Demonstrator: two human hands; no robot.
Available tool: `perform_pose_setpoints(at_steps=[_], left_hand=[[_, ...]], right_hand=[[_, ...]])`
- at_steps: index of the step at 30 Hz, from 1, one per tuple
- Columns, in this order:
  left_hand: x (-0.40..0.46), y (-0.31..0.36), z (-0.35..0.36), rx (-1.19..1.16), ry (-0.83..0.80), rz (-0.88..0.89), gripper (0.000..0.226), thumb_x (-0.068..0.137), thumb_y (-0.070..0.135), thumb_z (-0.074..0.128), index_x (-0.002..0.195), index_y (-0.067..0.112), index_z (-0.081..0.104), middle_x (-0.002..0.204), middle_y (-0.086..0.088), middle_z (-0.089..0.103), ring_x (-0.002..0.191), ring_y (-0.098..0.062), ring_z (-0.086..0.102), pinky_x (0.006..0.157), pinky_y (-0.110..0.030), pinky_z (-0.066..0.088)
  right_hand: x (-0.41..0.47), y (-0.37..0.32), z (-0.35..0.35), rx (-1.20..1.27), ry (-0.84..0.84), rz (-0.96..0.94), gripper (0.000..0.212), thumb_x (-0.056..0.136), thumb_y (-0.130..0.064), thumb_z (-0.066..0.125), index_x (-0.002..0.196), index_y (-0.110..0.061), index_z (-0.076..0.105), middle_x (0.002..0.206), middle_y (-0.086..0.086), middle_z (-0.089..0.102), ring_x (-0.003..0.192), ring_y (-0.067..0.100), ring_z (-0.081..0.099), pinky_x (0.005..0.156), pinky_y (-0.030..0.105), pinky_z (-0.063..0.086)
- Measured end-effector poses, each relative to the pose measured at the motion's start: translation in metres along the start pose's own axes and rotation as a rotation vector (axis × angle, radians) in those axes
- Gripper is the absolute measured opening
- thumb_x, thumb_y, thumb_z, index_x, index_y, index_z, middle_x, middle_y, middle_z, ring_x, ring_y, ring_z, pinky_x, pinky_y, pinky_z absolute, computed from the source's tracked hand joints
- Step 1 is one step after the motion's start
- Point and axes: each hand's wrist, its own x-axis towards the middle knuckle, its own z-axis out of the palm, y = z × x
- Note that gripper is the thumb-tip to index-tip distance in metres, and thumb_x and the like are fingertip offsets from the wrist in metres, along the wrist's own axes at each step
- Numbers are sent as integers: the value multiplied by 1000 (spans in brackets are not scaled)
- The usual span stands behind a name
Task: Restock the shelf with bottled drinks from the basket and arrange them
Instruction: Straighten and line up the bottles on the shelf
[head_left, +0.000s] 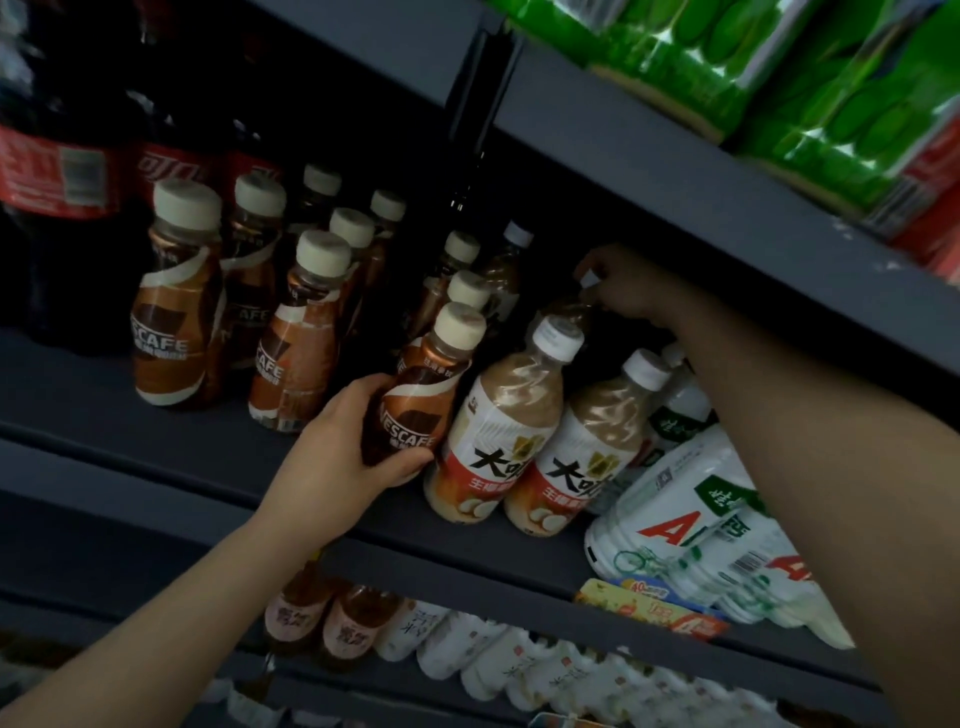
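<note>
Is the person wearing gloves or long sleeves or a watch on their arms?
No. The left hand and right hand are both bare, with no gloves. Both forearms are uncovered as far as the picture shows, so no sleeves are visible. No watch, ring or bracelet can be seen, though the light is dim.

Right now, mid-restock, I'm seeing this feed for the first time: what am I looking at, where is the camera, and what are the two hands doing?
There is one picture only, from a wide-angle camera worn on the person's head, looking up along a dark store shelf. No machine here: both arms are a person's bare arms.

The left hand grips a brown Nescafe bottle at the shelf's front edge, beside more of its kind. The right hand reaches deeper in and holds the capped top of a milk tea bottle in the back row. Two milk tea bottles with white caps stand in front of it. Further right lie white bottle packs; cola bottles stand far left. The basket is out of view.
</note>
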Motion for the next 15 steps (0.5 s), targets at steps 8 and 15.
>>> perform_pose_setpoints(at_steps=[8, 15], left_hand=[[-4, 4, 2, 14, 22, -13, 74, 75, 29, 71, 138, 19, 33, 135, -4, 49, 121, -19, 49, 95, -27, 39], [-6, 6, 3, 38, 31, -41, 74, 75, 30, 71, 138, 20, 34, 135, -5, 51, 121, -20, 50, 95, -31, 42]], right_hand=[[-30, 18, -1, 67, 43, 23, 28, 88, -9, 57, 114, -1, 57, 107, 14, 54, 101, 26, 52, 89, 34, 42], [-22, 0, 11, 117, 136, 77, 46, 89, -28, 60, 121, 3, 54, 125, 24, 57, 111, 28, 55, 94, 36, 41]])
